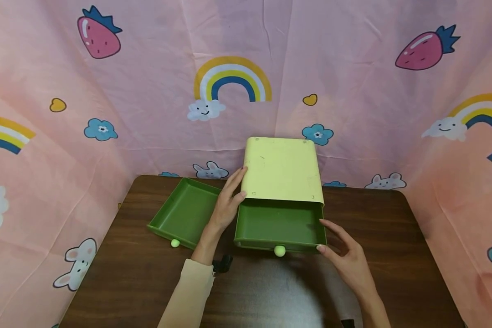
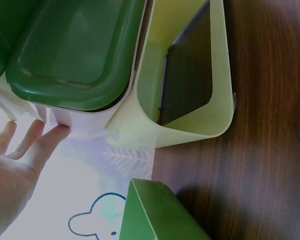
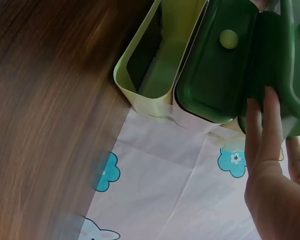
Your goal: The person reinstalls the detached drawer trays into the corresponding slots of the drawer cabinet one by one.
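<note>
A pale yellow cabinet (image 1: 283, 168) stands at the back of the table, its upper green drawer (image 1: 280, 223) pulled out toward me by a round light-green knob's side. My left hand (image 1: 227, 200) rests against the cabinet's left side; in the left wrist view its fairly straight fingertips (image 2: 57, 132) touch the wall. At the drawer's right front corner is my right hand (image 1: 346, 259), its extended fingers (image 3: 271, 125) reaching along the drawer in the right wrist view. A second green drawer (image 3: 215, 80) sits inside the cabinet, beside an empty lowest slot (image 3: 157, 80).
A loose green drawer (image 1: 186, 212) with a light knob (image 1: 175, 243) lies left of the cabinet, partly behind my left forearm. The brown wooden table (image 1: 266, 291) ends at a patterned pink curtain (image 1: 229, 27) behind and on both sides.
</note>
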`<state>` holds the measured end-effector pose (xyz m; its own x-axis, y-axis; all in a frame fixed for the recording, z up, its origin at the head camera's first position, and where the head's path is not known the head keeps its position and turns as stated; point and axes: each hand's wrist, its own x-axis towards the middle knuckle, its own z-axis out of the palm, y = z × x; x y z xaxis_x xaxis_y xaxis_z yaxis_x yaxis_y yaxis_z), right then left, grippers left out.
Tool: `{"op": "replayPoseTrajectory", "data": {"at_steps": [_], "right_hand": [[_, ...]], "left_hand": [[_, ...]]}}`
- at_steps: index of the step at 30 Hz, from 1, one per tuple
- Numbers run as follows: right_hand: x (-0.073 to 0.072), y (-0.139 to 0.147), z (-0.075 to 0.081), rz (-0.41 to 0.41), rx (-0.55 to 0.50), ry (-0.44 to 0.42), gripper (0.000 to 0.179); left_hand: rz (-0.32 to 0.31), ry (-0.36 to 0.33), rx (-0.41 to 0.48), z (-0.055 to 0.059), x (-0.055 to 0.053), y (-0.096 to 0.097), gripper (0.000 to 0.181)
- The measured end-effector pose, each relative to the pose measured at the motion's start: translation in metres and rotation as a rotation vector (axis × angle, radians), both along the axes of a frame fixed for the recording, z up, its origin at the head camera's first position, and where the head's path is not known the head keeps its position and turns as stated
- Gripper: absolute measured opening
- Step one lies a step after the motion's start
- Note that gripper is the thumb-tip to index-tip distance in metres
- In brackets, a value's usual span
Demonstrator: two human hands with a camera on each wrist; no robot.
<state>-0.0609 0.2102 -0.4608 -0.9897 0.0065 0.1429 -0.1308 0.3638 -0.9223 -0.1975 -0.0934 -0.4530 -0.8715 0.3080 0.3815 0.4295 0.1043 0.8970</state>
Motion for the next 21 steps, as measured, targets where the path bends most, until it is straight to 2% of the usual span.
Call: {"op": "replayPoseTrajectory", "data": {"at_steps": [9, 17, 21], "right_hand": [[-0.003, -0.001, -0.001, 0.004, -0.063, 0.02, 0.055], [-0.008, -0.002, -0.001, -0.023, -0.001, 0.008, 0.055], [-0.011, -0.004, -0.003, -0.027, 0.009, 0.039, 0.055]], "left_hand": [[0.002, 0.004, -0.007, 0.001, -0.002, 0.001, 0.056], [0.015, 0.004, -0.002, 0.0, -0.002, 0.001, 0.055], [0.034, -0.009, 0.002, -0.001, -0.002, 0.002, 0.053]]}}
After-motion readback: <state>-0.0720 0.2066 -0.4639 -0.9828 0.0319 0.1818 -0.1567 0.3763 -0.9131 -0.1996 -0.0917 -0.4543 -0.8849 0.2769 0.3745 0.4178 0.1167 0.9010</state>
